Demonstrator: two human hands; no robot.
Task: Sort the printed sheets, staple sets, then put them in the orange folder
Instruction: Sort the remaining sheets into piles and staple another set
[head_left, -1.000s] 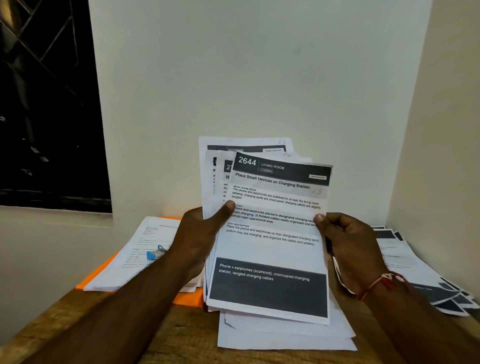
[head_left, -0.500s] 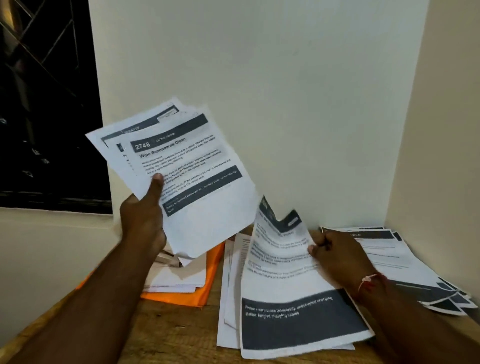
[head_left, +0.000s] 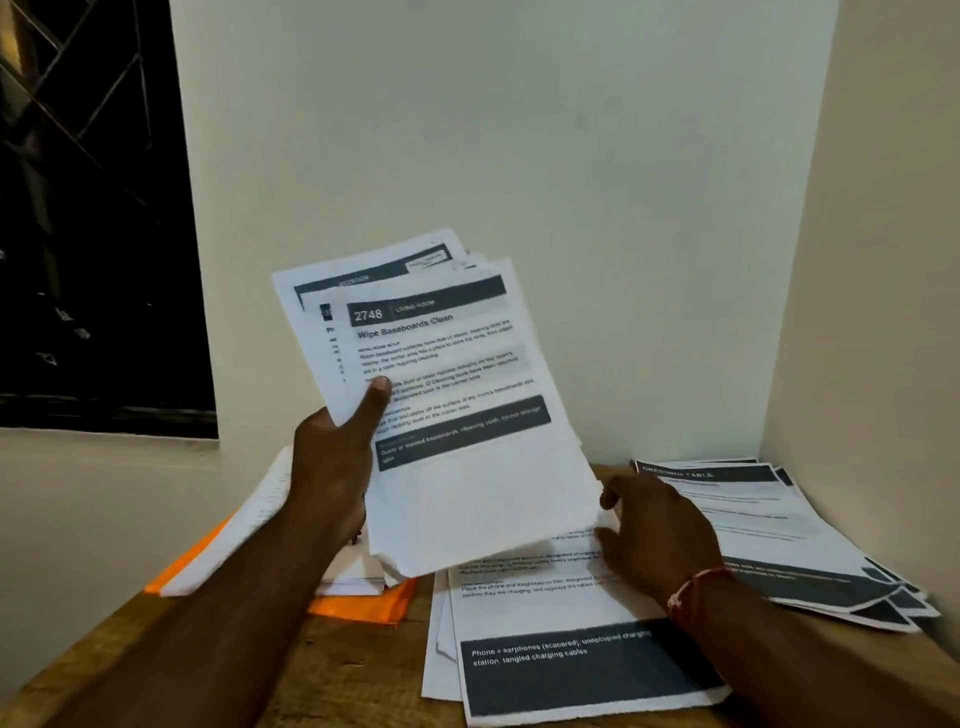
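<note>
My left hand (head_left: 332, 467) grips a fanned stack of printed sheets (head_left: 467, 415) in the air, thumb on the top page headed "2748 Wipe Baseboards Clean". My right hand (head_left: 660, 535) rests with loose fingers on the "Phone + earphones" sheet (head_left: 571, 665), which lies flat on top of the middle pile on the table. Its fingertips are partly hidden behind the held stack. The orange folder (head_left: 363, 605) lies at the left under a white pile of papers (head_left: 260, 519).
A third pile of printed sheets (head_left: 779, 535), fanned out, lies at the right against the side wall. The wooden table (head_left: 337, 670) sits in a wall corner. A dark window (head_left: 93, 234) is at the left.
My right hand took the "Phone + earphones" sheet off the stack and laid it flat on the middle pile. My left hand swung the remaining stack left and up, then back toward the centre.
</note>
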